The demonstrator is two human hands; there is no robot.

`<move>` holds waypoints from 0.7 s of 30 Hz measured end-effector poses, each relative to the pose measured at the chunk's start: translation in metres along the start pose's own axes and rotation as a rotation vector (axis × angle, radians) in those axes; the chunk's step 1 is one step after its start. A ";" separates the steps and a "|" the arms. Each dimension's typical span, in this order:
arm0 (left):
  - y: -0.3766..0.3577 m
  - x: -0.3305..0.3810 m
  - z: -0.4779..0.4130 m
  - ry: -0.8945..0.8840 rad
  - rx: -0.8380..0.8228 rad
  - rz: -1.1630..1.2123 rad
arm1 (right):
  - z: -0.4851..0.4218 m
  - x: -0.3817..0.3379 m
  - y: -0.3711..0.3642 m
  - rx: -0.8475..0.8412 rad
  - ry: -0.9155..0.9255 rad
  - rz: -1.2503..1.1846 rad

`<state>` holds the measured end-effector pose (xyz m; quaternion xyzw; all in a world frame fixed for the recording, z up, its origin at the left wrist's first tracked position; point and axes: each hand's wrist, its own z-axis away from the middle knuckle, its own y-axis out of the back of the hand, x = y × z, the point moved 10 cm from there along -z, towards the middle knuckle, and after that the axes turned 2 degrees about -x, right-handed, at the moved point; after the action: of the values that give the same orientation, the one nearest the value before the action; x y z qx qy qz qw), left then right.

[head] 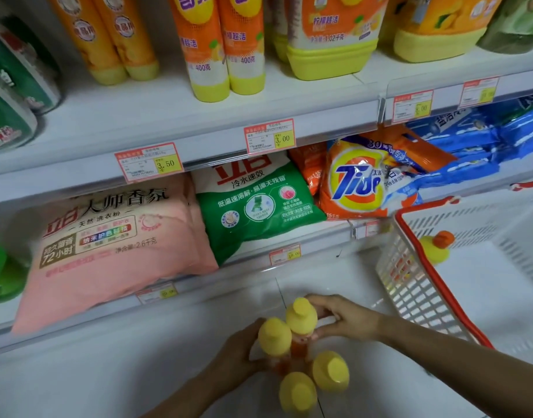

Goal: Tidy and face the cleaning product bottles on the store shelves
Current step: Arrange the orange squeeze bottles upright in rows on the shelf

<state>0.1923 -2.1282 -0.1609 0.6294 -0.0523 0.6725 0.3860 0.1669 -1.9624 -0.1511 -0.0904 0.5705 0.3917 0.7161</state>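
Four yellow-capped bottles (331,369) stand clustered on the white base below the shelves. The left hand (238,354) curls its fingers round one rear bottle, and the right hand (346,319) grips its neighbour. A red-rimmed basket (410,282) sits close on the right. A pink detergent bag (114,242) overhangs the shelf above.

White metal shelves (156,116) run from 9 to 3 o'clock in two tiers, their front rails carrying red-and-yellow price tags (149,162). Glossy white floor tiles (364,285) fill 6 o'clock, reflecting soft, even light. A white slatted basket (410,285) with a red rim stands at 3 to 4 o'clock.
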 end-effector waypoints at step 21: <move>0.304 0.287 0.126 -0.583 0.934 -0.012 | 0.016 -0.411 0.102 0.492 0.730 0.141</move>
<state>0.1423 -2.2794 0.2455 0.8943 0.1505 0.4196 0.0392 0.0937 -2.0723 0.2513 -0.0107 0.8670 0.2345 0.4396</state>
